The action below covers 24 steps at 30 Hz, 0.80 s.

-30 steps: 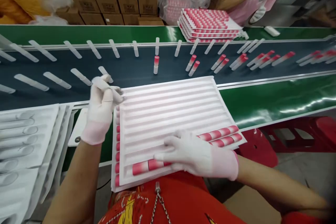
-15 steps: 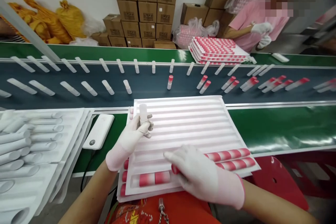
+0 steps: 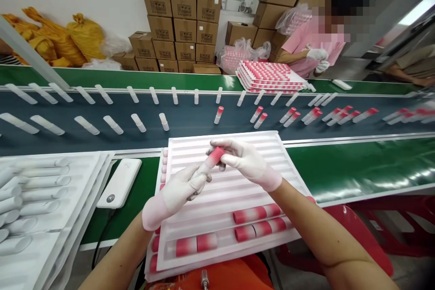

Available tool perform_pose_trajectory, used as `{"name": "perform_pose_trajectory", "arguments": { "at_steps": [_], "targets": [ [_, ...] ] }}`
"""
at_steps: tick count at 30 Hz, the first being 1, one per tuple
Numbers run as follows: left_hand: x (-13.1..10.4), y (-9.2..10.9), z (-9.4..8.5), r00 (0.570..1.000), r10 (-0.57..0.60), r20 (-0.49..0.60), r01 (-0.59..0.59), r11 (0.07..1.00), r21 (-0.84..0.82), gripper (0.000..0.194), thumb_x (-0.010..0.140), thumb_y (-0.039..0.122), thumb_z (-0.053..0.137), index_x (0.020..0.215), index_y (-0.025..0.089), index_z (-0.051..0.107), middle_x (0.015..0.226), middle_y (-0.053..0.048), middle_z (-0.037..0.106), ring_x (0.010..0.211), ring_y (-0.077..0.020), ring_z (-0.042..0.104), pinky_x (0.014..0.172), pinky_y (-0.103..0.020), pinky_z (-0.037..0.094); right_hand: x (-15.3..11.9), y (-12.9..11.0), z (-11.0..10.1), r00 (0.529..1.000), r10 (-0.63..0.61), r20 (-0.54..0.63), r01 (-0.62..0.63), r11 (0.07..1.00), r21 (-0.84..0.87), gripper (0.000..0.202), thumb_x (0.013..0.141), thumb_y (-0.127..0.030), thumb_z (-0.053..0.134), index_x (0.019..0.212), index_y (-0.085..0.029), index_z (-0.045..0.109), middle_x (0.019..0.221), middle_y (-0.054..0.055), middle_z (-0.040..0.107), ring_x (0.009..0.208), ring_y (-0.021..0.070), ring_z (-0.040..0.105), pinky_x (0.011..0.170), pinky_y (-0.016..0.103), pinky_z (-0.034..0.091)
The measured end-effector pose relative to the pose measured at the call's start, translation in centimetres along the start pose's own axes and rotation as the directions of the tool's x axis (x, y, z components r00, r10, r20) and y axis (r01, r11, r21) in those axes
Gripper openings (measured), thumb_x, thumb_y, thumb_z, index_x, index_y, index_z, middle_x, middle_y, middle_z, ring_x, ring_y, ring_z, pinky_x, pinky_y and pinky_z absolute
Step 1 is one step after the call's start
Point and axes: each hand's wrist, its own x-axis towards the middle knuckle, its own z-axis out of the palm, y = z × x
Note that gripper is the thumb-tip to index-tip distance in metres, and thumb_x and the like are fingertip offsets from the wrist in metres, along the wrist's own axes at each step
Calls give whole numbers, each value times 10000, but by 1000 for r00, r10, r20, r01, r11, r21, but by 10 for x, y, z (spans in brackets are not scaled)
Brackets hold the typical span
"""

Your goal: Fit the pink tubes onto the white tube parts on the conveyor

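Observation:
Above a white grooved tray [image 3: 193, 219], my gloved hands meet on one small tube. My left hand [image 3: 181, 190] is closed round its frosted white lower part [image 3: 203, 170]. The red-to-white cap [image 3: 215, 157] at its upper end is pinched between the fingers of my right hand [image 3: 246, 163]. The tube tilts up to the right; cap and lower part touch, but how firmly they are joined I cannot tell. In the tray's near grooves lie several red-and-white caps [image 3: 249, 215], partly behind my right forearm. Another tray [image 3: 152, 253] with red pieces sits beneath.
At left, stacked trays [image 3: 84, 181] hold white tubes beside a white power bank [image 3: 120, 183] with a cable. Beyond, white and red-capped tubes stand along a dark belt [image 3: 193, 118]. Across it, a gloved co-worker [image 3: 316, 45] stands near stacked trays [image 3: 272, 74]. A red stool [image 3: 360, 235] is at right.
My right hand has risen from the near grooves with a red cap and brought it to the tube in my left hand. The tube now leans right. The view has shifted slightly.

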Motion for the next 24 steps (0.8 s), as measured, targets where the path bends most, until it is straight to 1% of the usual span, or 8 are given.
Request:
{"name": "perform_pose_trajectory", "arguments": {
  "at_steps": [5,8,10,13,15,17,20,24],
  "targets": [
    [11,-11,9,991,61,-117,-40,984,175,418,961,611,499,944,205,597,840,-5,579,743,-154,515,688,-282,440,-8,5,23,989,53,-139,-64,995,-76,304,709,-202,786,1002,-184,709,953,46,716,785,176,693,663,309,590],
    [23,-17,8,990,98,-99,-74,972,221,346,951,536,544,1096,227,600,1002,-32,650,927,-211,613,841,-344,513,-1,9,29,981,14,-195,-59,973,-224,315,710,-238,788,1015,-188,728,966,51,721,847,190,696,711,312,594],
    [36,-22,-8,962,203,-184,-142,944,299,517,844,465,685,1289,241,547,1236,-72,625,1130,-267,605,982,-411,506,17,9,15,972,-27,-232,-40,959,-282,335,727,-276,781,1043,-183,721,903,33,719,778,171,686,697,299,584],
    [65,-27,-60,763,352,-541,-116,899,422,903,700,405,782,1493,221,391,1536,-147,397,1347,-335,491,1102,-460,451,64,11,-28,863,-181,-472,-64,887,-457,347,785,-318,727,1094,-166,679,884,26,723,754,162,674,701,284,565],
    [90,-30,-102,625,233,-745,82,929,360,928,747,434,745,1545,205,329,1552,-184,366,1307,-334,543,1081,-461,476,99,18,-60,763,-235,-603,-216,785,-580,270,815,-253,669,1067,-157,670,876,30,729,811,167,681,764,275,552],
    [115,-34,-137,572,117,-812,275,905,324,929,761,443,740,1551,185,324,1531,-204,400,1294,-347,558,1090,-469,467,127,32,-85,729,-211,-651,-338,715,-611,197,801,-162,641,994,-148,679,835,35,729,816,173,685,792,274,538],
    [148,-41,-162,604,61,-794,367,864,345,819,750,397,749,1461,131,442,1463,-227,485,1340,-382,511,1111,-479,432,151,52,-104,725,-149,-672,-427,668,-609,202,761,-89,651,953,-136,695,788,43,721,764,192,692,759,293,535],
    [172,-47,-163,701,44,-712,316,875,365,283,755,307,710,992,158,668,982,-125,717,1032,-333,673,979,-438,505,147,49,-110,718,-153,-679,-475,606,-638,571,714,-139,780,1264,-88,635,1012,120,728,921,254,698,858,360,538]
  ]
}}
